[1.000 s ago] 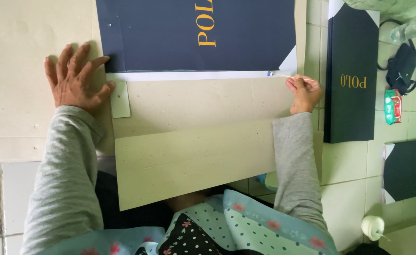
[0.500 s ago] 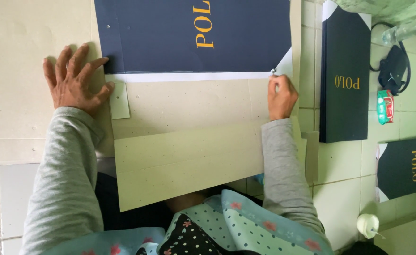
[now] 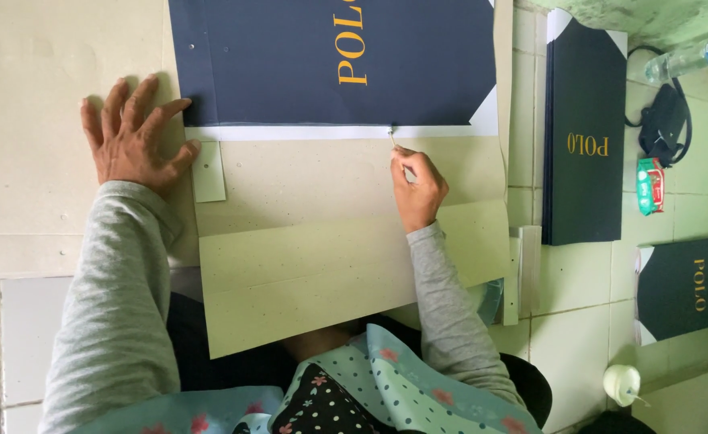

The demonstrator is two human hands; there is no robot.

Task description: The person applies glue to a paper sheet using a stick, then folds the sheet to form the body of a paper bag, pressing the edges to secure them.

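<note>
Floor tiles, pale and glazed, form the work surface; the person sits on them with grey cardboard spread in front. Nearest the body lies a folded greyboard sheet, its lower flap overlapping the lap. The right hand rests on this board, fingers closed around a thin pointed tool whose tip meets the white paper margin along the near edge of the navy cover sheet. The left hand lies flat, fingers spread wide, pressing on a larger cardboard sheet at the navy sheet's corner; it holds nothing. A small pale card tab sits just beside the left thumb.

To the right, a stack of finished navy folders with gold lettering lies on the tiles; a second navy folder lies nearer, well apart. A white glue bottle stands near the right elbow. Farther right are a small red-and-green packet, a black pouch and a clear plastic water bottle.
</note>
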